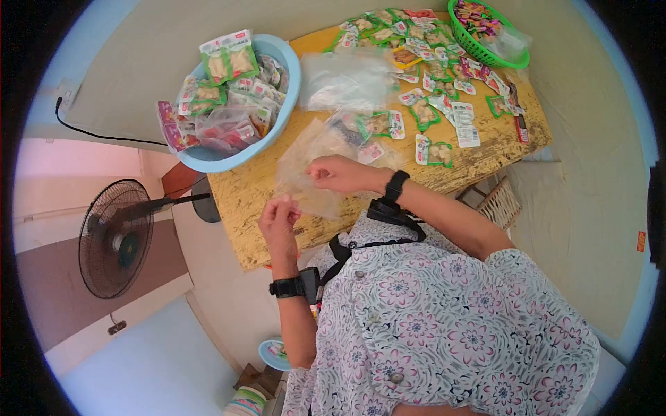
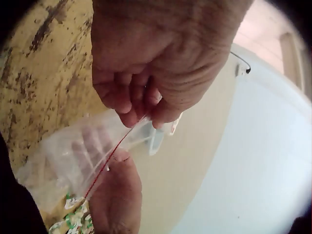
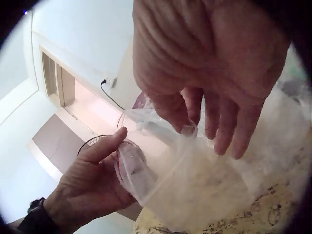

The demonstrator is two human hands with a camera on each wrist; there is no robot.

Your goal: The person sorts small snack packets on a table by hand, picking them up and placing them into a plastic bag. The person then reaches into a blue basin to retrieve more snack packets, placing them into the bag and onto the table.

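Observation:
A clear zip-lock bag (image 3: 195, 185) with a red line along its mouth hangs between both hands over the front of the table. My left hand (image 1: 279, 225) pinches one end of the bag's edge between thumb and fingers. At the other side of the mouth, my right hand (image 1: 343, 173) pinches the film between thumb and forefinger, its other fingers reaching down along the bag. In the left wrist view, the red strip (image 2: 114, 148) runs straight from the left fingertips down past the right hand (image 2: 117, 190). No packet shows inside the bag.
A blue basin (image 1: 294, 83) heaped with filled bags stands at the table's left. Behind the hands lies a stack of clear bags (image 1: 347, 80). Many green-edged food packets (image 1: 433, 154) cover the right side, with a green basket (image 1: 479, 52) at the far corner. A fan (image 1: 118, 236) stands left.

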